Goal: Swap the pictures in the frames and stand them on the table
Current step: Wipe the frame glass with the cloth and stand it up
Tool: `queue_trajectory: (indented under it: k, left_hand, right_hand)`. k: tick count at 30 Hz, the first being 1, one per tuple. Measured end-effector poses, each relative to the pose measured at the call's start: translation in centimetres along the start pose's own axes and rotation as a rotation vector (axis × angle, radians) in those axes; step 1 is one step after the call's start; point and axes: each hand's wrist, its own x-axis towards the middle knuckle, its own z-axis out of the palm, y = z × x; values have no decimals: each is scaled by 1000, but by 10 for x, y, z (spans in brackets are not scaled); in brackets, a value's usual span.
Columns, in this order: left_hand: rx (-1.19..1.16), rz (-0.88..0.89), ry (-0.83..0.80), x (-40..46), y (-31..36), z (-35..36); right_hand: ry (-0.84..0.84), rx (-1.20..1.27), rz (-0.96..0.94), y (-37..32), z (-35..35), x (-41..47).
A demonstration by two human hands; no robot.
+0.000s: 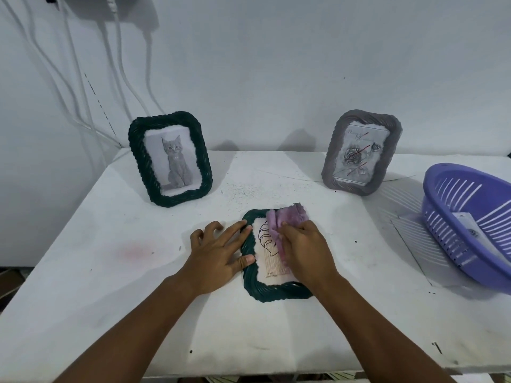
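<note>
A dark green frame (272, 291) lies flat, face up, near the table's middle, showing a line-drawing insert. My left hand (218, 252) presses flat on the frame's left edge, fingers spread. My right hand (304, 250) grips a purple cloth (287, 217) and holds it against the frame's glass. Another dark green frame with a cat picture (170, 158) stands upright at the back left. A grey frame with a rose picture (360, 152) stands upright at the back right.
A purple slotted plastic basket (442, 194) with paper inside sits at the right table edge. White cables (83, 78) hang down the wall at the left. The white table (110, 272) ends close to me in front.
</note>
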Motion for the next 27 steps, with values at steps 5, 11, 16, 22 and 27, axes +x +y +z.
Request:
queue_trajectory:
  k: [5,11,16,22,27]
  left_hand:
    - [-8,-15,-36,1,1,-3]
    - [-83,-70,-94,6,2,-18]
    - [-662,-196,95,9,36,-54]
    - [-1581,-285,-93,9,61,-78]
    - [-1578,-329,33,7,60,-71]
  right_hand:
    - [-43,373,275,-6,-3,19]
    - [-17,1421,776,9,-32,28]
    - [-185,2014,787,9,-46,25]
    - [-181,2084,746,-3,-37,16]
    - [-212,1760,698,-11,-37,15]
